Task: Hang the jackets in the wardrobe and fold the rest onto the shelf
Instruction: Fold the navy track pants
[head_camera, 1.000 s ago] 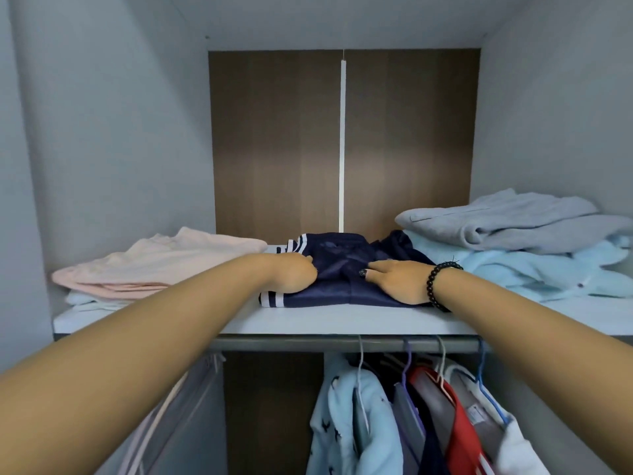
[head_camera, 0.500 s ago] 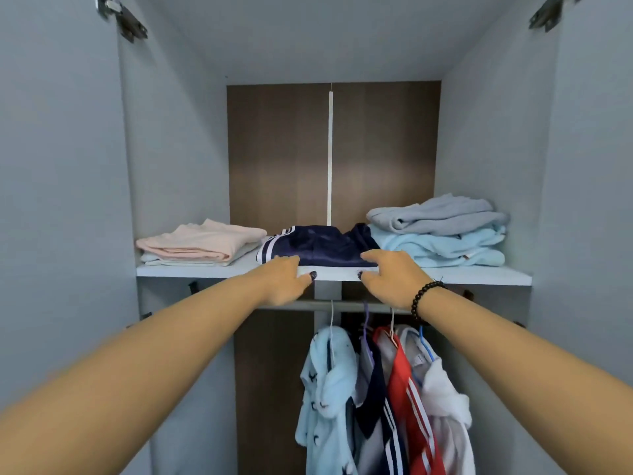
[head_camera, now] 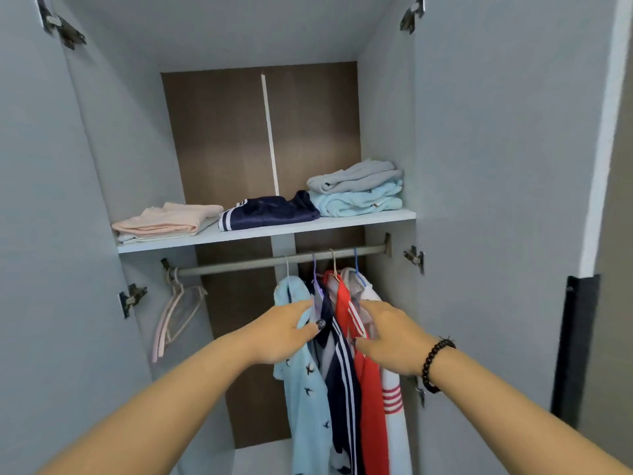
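A folded navy garment (head_camera: 270, 212) with white stripes lies mid-shelf (head_camera: 342, 223), between a folded pink stack (head_camera: 168, 219) and a grey piece (head_camera: 356, 176) on folded light blue ones (head_camera: 359, 202). Below, the rail (head_camera: 239, 264) carries a light blue bird-print jacket (head_camera: 305, 389), a navy striped jacket (head_camera: 342, 378), a red jacket (head_camera: 370, 389) and a white one (head_camera: 394, 406). My left hand (head_camera: 287, 332) hovers in front of the light blue jacket, fingers relaxed. My right hand (head_camera: 387, 337), beaded bracelet at the wrist, is held loosely before the red and white jackets. Neither holds anything.
Empty pink hangers (head_camera: 174, 310) hang at the rail's left end. Both wardrobe doors stand open, with hinges (head_camera: 132, 298) on the side walls. A dark vertical strip (head_camera: 575, 344) stands at the right.
Both hands let go of the navy garment, left the shelf and dropped to the level of the hanging jackets. The view has pulled back from the wardrobe.
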`<act>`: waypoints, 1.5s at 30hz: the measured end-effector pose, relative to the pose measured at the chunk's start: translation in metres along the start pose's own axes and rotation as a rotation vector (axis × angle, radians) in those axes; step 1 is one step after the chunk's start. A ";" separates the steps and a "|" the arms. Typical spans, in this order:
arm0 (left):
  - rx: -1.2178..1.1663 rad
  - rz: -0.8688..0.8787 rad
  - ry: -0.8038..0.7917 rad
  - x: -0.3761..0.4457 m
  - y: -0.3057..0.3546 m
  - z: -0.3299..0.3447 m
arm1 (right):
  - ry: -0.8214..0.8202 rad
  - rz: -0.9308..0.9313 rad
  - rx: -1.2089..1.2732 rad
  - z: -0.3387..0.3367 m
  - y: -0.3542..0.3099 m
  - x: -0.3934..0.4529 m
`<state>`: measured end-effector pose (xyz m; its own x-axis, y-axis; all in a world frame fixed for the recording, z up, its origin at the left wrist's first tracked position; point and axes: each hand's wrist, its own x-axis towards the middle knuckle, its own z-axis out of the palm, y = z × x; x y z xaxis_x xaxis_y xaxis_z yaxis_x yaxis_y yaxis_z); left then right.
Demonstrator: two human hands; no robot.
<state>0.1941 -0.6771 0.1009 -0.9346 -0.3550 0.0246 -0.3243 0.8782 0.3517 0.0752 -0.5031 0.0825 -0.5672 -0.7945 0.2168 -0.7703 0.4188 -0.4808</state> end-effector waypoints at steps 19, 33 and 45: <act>-0.109 0.275 -0.410 -0.199 0.131 0.186 | 0.169 0.499 0.051 0.052 0.033 -0.363; 0.012 0.609 -0.624 -0.240 0.366 0.295 | 0.362 0.898 0.047 -0.005 0.129 -0.621; -0.012 0.826 -0.803 -0.270 0.598 0.424 | 0.426 1.219 0.053 -0.080 0.254 -0.791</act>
<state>0.1901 0.0794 -0.0920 -0.6867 0.6372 -0.3499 0.4272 0.7432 0.5149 0.3051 0.2673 -0.1436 -0.9470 0.2913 -0.1356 0.3134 0.7442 -0.5899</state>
